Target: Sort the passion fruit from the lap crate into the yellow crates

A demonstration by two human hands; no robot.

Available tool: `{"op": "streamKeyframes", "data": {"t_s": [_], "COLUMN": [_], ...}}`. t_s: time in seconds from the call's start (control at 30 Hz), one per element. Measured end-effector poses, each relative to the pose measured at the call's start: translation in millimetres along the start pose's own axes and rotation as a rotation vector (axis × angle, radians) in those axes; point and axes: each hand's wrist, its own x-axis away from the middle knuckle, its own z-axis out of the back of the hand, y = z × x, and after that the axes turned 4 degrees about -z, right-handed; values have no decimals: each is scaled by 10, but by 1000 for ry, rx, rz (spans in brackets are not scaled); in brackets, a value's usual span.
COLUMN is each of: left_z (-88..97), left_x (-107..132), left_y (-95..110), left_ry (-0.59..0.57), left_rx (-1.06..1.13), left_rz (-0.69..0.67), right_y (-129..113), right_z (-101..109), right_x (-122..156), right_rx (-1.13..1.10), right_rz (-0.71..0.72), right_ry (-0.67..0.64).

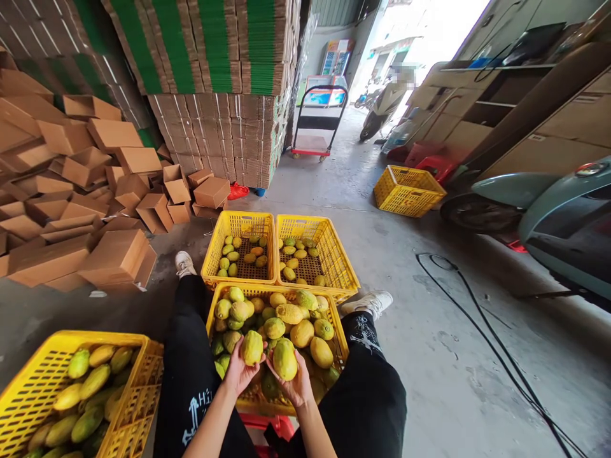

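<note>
A green-yellow papaya [252,348] rests in my left hand [237,374], whose fingers curl round its lower side. My right hand [302,384] grips another green-yellow papaya [285,360]. Both fruits are held side by side above a yellow plastic crate [342,337] between my legs, heaped with green and yellow papayas [302,333]. Just beyond it stand two more yellow crates, the left one [206,267] and the right one [344,270], each with a scattering of papayas on its bottom.
At lower left a yellow crate [147,356] holds longer papayas. Open cardboard boxes [119,257] lie piled at left, beside stacked flat cartons [210,127]. Farther off are a hand trolley [317,121] and a yellow crate [408,191]. A black cable [496,337] and a scooter [563,216] are at right.
</note>
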Motion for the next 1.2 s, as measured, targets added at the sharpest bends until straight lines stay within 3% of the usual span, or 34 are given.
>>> {"op": "streamKeyframes", "data": {"t_s": [0.13, 0.63, 0.8, 0.93, 1.2], "left_z": [-27, 1, -24, -42, -55], "left_x": [16, -9, 4, 12, 12], "left_y": [-29, -28, -36, -63, -73], "left_ry": [83, 122, 197, 263, 257], "left_rx": [-101, -53, 3, -76, -113], "left_rz": [23, -68, -180, -150, -103], "right_y": [48, -10, -15, 14, 84], "right_z": [12, -58, 13, 26, -15], "right_x": [-11, 20, -23, -29, -32], "right_rx": [26, 47, -56, -97, -29], "right_rz": [-48, 3, 24, 10, -25], "right_ry": [23, -116, -24, 56, 44]}}
